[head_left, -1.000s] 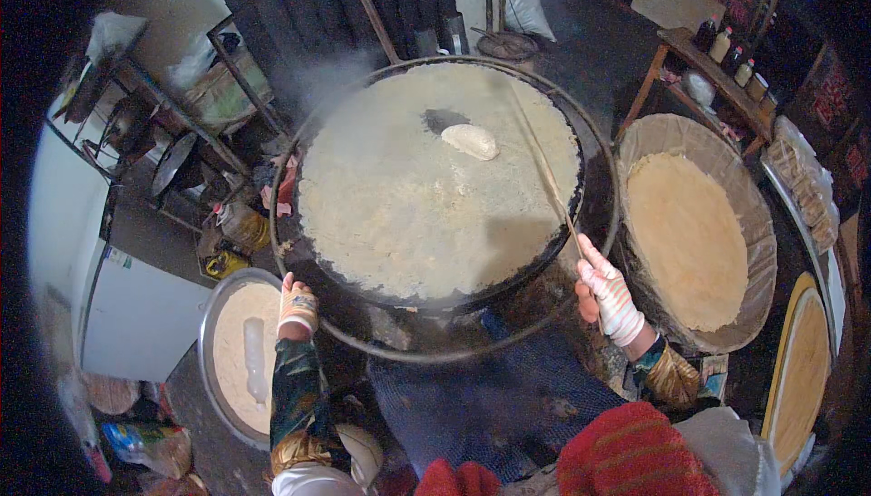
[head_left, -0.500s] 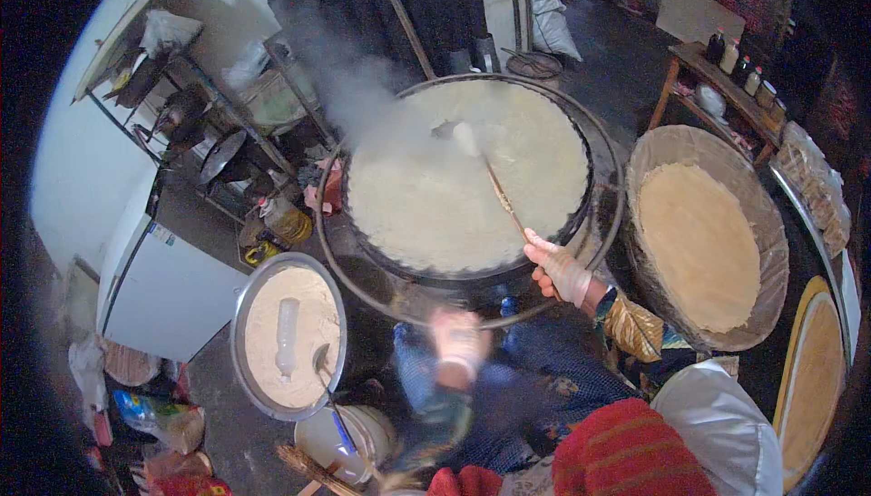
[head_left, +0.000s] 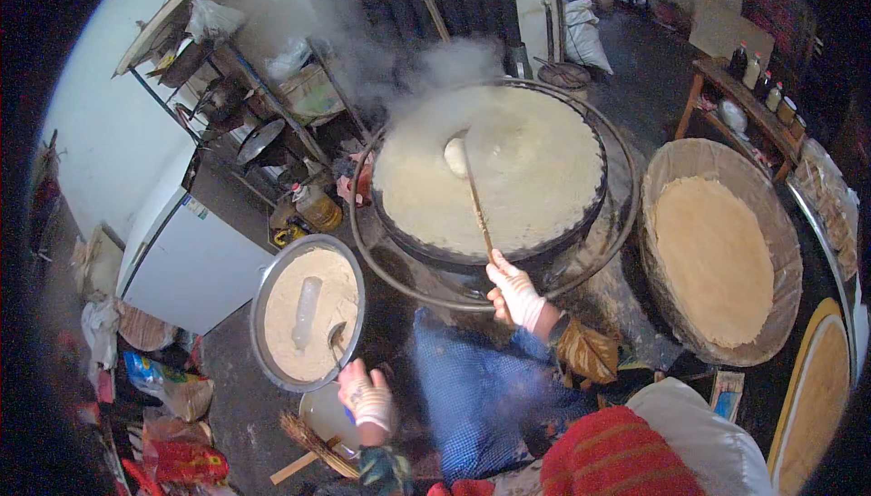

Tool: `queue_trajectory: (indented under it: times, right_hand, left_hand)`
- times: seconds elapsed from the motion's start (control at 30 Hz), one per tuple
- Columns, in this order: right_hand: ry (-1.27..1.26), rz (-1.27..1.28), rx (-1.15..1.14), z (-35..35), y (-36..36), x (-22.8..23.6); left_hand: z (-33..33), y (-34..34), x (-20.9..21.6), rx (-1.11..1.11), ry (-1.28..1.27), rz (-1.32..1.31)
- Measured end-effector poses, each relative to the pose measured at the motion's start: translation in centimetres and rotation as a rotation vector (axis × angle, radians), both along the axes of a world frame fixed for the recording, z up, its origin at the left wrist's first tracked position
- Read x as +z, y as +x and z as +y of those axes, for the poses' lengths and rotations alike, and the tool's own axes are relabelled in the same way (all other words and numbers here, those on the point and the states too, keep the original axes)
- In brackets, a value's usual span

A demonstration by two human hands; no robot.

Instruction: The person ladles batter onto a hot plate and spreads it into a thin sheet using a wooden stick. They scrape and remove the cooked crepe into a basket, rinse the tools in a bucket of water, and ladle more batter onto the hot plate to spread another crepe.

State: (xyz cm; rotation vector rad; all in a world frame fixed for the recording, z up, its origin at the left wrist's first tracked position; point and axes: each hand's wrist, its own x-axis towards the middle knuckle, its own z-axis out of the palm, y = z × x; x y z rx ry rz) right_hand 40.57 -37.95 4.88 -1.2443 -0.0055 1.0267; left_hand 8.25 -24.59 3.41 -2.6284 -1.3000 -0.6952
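My right hand [head_left: 514, 292] is closed around the near end of a long wooden stick [head_left: 478, 210]. The stick runs far and slightly left, over the big round griddle [head_left: 581, 224]. Its far tip carries a pale flat pad [head_left: 455, 157], which rests on the thin pale batter sheet [head_left: 508, 178] covering the griddle. Steam rises off the far left edge.

My left hand [head_left: 367, 398] is low and near left, just beside the near rim of the metal basin [head_left: 260, 296] of batter. Its fingers are curled, but I cannot tell whether they hold anything. A ladle [head_left: 336, 337] sits in that basin.

On the right, a woven tray [head_left: 671, 169] holds a finished round flatbread [head_left: 714, 255].
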Motion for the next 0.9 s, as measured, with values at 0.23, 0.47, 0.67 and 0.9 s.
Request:
queue_trajectory:
  times: [0.23, 0.47, 0.67, 0.9]
  right_hand:
    - [0.458, 0.376, -0.057, -4.1, -1.5, 1.4]
    - [0.238, 0.112, -0.238, -8.9, -5.4, 1.4]
    - [0.105, 0.134, -0.061, -9.1, -5.8, 2.2]
    - [0.164, 0.131, -0.068, -9.4, -5.0, 1.6]
  left_hand:
    - [7.3, -5.8, -7.2, 0.61, -0.734, 0.419]
    - [3.3, -6.8, -7.2, 0.485, -0.607, -0.035]
    - [2.9, -12.5, -13.0, 0.409, -0.655, -0.531]
    - [-2.0, -3.7, 2.6, -0.007, -0.973, -1.277]
